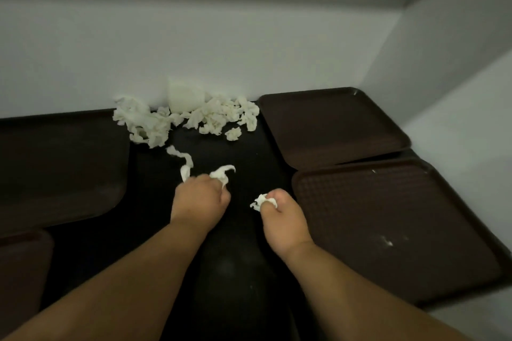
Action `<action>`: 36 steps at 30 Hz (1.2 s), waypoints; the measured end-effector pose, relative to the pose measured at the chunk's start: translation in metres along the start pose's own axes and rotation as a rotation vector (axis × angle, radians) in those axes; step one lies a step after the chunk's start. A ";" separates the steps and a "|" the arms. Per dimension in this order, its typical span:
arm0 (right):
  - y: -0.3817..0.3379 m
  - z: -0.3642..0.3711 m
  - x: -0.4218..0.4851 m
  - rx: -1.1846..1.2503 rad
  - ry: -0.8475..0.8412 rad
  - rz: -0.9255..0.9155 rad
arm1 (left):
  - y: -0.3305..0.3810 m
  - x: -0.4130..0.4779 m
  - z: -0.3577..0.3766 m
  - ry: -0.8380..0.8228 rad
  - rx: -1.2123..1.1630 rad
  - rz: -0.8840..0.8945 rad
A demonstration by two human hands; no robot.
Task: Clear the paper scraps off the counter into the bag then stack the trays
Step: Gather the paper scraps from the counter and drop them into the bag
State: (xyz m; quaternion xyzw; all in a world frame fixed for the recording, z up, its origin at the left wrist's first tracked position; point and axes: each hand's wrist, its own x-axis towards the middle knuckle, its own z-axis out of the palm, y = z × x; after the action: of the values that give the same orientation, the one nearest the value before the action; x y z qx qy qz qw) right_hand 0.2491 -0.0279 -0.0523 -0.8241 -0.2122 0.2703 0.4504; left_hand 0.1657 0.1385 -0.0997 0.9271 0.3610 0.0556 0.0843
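Observation:
My left hand [200, 196] grips white paper scraps [221, 173] over the dark counter [227, 271]; one long strip [181, 159] trails out of the fist towards the back. My right hand [279, 214] pinches a small crumpled scrap [260, 202]. A heap of torn white paper [194, 117] lies at the back against the wall, with a white bag [184, 95] standing behind it. Brown trays lie flat around the counter: two on the right [332, 124] [388, 224] and two on the left [61, 166] [22, 271].
White walls close the counter at the back and on the right. The near right tray carries a few white specks [388, 242]. The near right tray's corner overlaps the far right tray's front edge.

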 end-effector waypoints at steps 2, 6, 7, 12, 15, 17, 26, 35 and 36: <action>-0.001 -0.030 -0.019 0.028 0.062 -0.032 | 0.021 -0.034 0.000 -0.054 -0.055 0.067; 0.004 -0.119 -0.034 0.053 0.275 -0.111 | 0.078 -0.066 -0.015 -0.151 -0.377 0.117; 0.007 -0.147 -0.037 0.060 0.330 -0.116 | 0.099 -0.068 -0.023 -0.092 -0.434 0.165; 0.056 -0.283 -0.076 -0.029 0.592 -0.085 | 0.202 -0.079 -0.065 0.189 -0.640 0.447; 0.108 -0.335 -0.105 -0.027 0.683 0.057 | 0.254 -0.085 -0.079 0.212 -0.712 0.507; 0.151 -0.354 -0.122 -0.043 0.670 0.168 | 0.293 -0.094 -0.077 0.162 -0.769 0.516; 0.267 -0.372 -0.152 0.036 0.476 0.448 | 0.440 -0.157 -0.026 -0.269 -1.046 0.439; 0.311 -0.383 -0.161 0.331 0.539 0.554 | 0.486 -0.184 0.048 -0.584 -0.959 0.283; 0.313 -0.385 -0.165 0.363 0.543 0.558 | 0.489 -0.185 0.055 -0.593 -0.934 0.279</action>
State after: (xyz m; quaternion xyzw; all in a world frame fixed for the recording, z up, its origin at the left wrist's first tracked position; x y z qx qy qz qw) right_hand 0.4014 -0.5252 -0.1063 -0.7985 0.1962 0.1878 0.5372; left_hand 0.3613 -0.3481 -0.0653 0.8062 0.1332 -0.0428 0.5749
